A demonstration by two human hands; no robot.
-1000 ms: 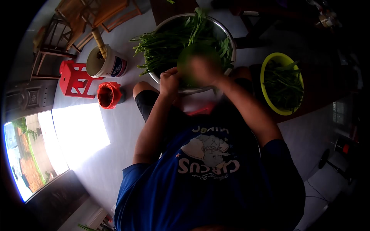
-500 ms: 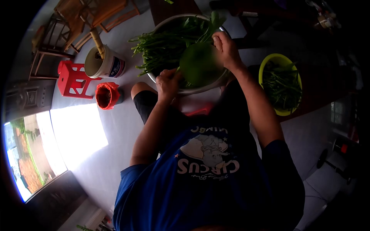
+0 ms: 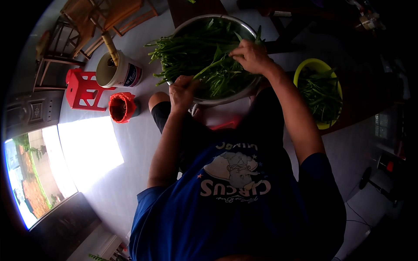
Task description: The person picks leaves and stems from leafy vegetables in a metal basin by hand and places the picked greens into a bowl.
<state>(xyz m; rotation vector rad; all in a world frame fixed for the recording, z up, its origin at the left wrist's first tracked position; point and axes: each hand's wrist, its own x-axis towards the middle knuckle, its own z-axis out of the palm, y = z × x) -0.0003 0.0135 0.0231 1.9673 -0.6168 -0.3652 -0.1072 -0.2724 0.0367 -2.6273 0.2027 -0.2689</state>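
Green and slender, the leafy stalk (image 3: 209,70) slanted over the metal basin (image 3: 222,102) of greens (image 3: 196,48), my left hand (image 3: 182,93) pinching its lower end, my right hand (image 3: 251,56) pinching farther up. Light whitened the pale floor (image 3: 143,152) near a red plastic stool (image 3: 77,90) and wooden chairs (image 3: 119,17).

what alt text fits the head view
A person's left hand and right hand hold a green stem over a metal bowl of leafy greens. A yellow tub with more greens is at right; a white bucket and red stool are at left.
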